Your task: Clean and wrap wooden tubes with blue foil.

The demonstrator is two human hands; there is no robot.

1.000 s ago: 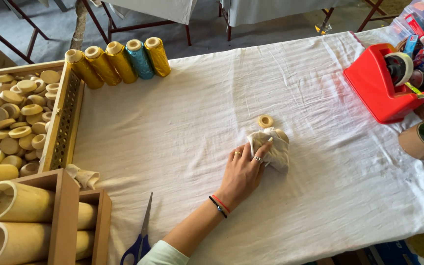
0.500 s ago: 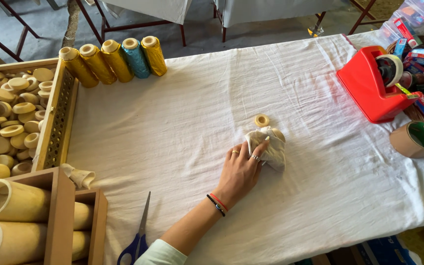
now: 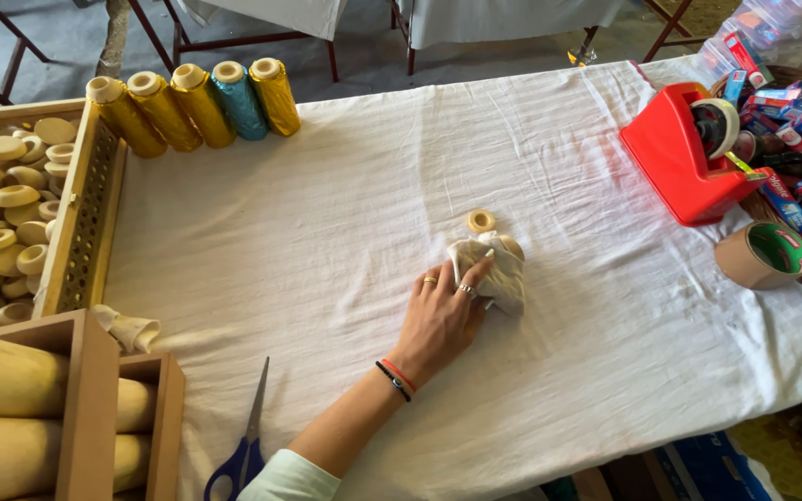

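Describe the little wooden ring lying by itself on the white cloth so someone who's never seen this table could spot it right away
On the white tablecloth, look near the middle, where one hand presses on a crumpled pale cloth. Just beyond that cloth lies the small wooden ring, flat, with a hole in its centre. Unlike the heap of similar rings in the wooden tray on the left, it lies alone.

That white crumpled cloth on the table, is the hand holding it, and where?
Yes. The left hand presses its fingers on the near left edge of the cloth, flat against the table sheet. No right hand shows.
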